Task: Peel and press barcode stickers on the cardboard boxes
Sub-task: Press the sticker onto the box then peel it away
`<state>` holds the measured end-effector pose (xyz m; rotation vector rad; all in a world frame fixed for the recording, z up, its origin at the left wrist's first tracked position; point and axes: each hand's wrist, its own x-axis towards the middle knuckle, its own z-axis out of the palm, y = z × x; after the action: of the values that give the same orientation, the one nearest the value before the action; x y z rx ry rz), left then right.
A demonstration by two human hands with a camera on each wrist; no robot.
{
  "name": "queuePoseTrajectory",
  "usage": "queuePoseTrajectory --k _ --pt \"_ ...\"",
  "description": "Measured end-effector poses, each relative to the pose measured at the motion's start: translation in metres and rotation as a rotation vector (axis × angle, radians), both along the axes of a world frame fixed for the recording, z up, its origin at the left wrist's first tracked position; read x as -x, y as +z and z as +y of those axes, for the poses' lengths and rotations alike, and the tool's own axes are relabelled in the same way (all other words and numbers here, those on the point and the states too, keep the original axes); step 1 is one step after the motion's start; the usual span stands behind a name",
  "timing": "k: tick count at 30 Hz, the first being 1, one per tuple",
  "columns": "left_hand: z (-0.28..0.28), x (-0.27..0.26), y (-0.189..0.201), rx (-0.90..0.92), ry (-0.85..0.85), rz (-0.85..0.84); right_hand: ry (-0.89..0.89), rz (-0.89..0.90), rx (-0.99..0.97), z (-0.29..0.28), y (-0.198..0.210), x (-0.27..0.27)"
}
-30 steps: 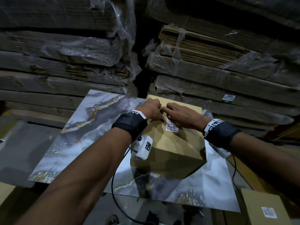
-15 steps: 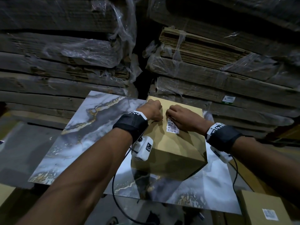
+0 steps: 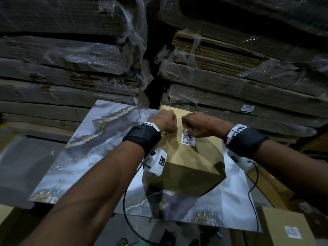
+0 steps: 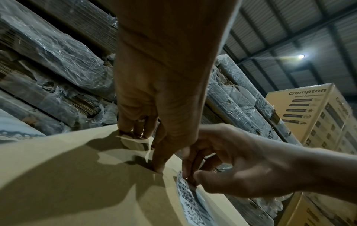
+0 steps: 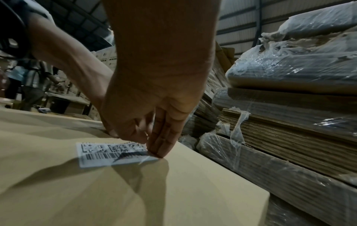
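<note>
A tan cardboard box [image 3: 195,166] stands on a marble-patterned board [image 3: 88,157]. A white barcode sticker [image 3: 187,139] lies on the box's top, near its far edge. My right hand [image 3: 188,129] pinches the sticker's far end between thumb and fingers [image 5: 158,146], and the rest of the sticker [image 5: 112,154] lies flat on the cardboard. Just left of it, my left hand [image 3: 173,129] rests curled on the box top. In the left wrist view its fingers hold a pale strip of backing paper [image 4: 135,140], with one fingertip [image 4: 159,168] down on the box [image 4: 77,175].
Shrink-wrapped stacks of flat cardboard [image 3: 71,68] rise right behind the board. A second box with a sticker [image 3: 287,229] sits at the lower right. Printed cartons [image 4: 313,114] stand farther off. A black cable [image 3: 127,219] hangs under my left wrist. People [image 5: 29,85] stand far off.
My hands, which touched above the sticker, have drawn slightly apart. The sticker's near end has settled flat on the box top.
</note>
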<state>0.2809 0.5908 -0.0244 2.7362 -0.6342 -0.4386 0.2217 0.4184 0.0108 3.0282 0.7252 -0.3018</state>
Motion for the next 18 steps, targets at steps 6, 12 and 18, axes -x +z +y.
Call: queuePoseTrajectory --k 6,12,18 --pt "-0.001 -0.001 -0.004 0.030 0.018 -0.016 -0.012 -0.026 -0.205 -0.019 -0.008 0.006" --pt "0.001 0.003 0.001 0.035 0.030 0.001 0.010 -0.121 -0.201 -0.019 -0.019 0.007" --pt "0.000 0.005 0.003 0.024 0.017 -0.004 0.067 -0.094 -0.013 -0.012 -0.013 0.003"
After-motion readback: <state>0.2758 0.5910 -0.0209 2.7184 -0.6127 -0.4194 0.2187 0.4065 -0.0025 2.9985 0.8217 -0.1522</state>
